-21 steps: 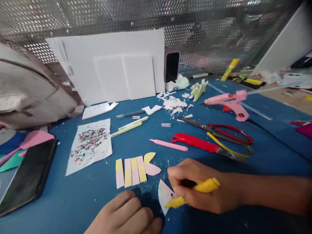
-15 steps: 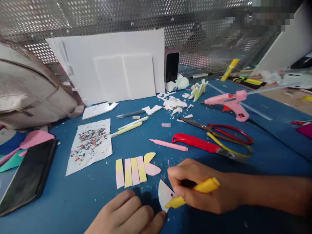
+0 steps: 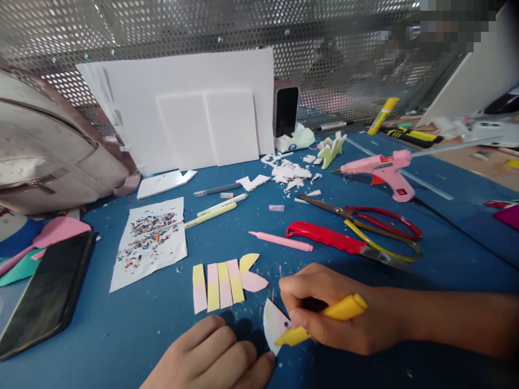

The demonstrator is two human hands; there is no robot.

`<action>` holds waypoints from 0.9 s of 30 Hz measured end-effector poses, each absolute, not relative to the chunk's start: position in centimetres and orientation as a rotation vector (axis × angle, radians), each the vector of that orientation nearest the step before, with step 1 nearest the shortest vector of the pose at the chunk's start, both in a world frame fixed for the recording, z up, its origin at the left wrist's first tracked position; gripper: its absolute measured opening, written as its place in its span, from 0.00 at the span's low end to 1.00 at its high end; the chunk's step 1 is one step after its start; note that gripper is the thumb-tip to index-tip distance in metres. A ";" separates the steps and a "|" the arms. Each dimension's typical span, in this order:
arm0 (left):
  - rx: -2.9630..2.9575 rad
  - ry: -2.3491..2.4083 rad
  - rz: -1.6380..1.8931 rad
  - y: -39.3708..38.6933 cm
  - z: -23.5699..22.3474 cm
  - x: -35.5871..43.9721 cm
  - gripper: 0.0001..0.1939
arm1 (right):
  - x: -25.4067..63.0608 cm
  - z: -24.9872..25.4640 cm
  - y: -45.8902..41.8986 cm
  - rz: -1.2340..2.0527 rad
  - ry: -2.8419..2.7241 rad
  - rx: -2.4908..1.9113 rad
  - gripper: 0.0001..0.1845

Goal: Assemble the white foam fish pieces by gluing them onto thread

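A thick yellow marker [image 3: 340,312] is gripped in my right hand [image 3: 324,308], its tip down on a small wedge-shaped white piece [image 3: 274,320]. That piece has a curved left edge, a dark dot and faint pink and yellow colouring; my right hand hides part of it. My left hand [image 3: 214,354] rests on the table with its fingers curled, a fingertip pressing the piece's lower point. Just beyond lie several pink-and-yellow strips [image 3: 219,286] in a row, beside a forked pink-and-yellow tail-shaped piece [image 3: 253,275].
Beyond my right hand lie a pink pen [image 3: 281,241], a red-handled cutter [image 3: 324,236], scissors [image 3: 385,219] and a pink glue gun [image 3: 379,168]. White scraps [image 3: 290,173] lie farther back. Leftward are a paper with colourful bits [image 3: 152,237], a phone [image 3: 48,286] and a bag [image 3: 52,146].
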State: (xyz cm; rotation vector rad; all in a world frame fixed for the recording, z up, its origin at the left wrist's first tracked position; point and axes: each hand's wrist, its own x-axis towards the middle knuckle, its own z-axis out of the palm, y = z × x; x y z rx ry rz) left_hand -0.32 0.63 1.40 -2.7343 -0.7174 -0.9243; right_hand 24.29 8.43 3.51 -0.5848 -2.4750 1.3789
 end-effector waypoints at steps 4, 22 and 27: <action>-2.708 -0.720 -0.903 0.5 0.5 -0.6 0.16 | 24.2 3.8 8.3 1.362 -2.473 -0.599 0.11; -2.713 -0.717 -0.892 0.5 0.2 -0.8 0.13 | 24.3 3.2 8.2 1.229 -2.349 -0.708 0.13; -2.705 -0.714 -0.898 0.5 0.2 -0.7 0.13 | 24.3 3.3 8.3 1.195 -2.330 -0.747 0.14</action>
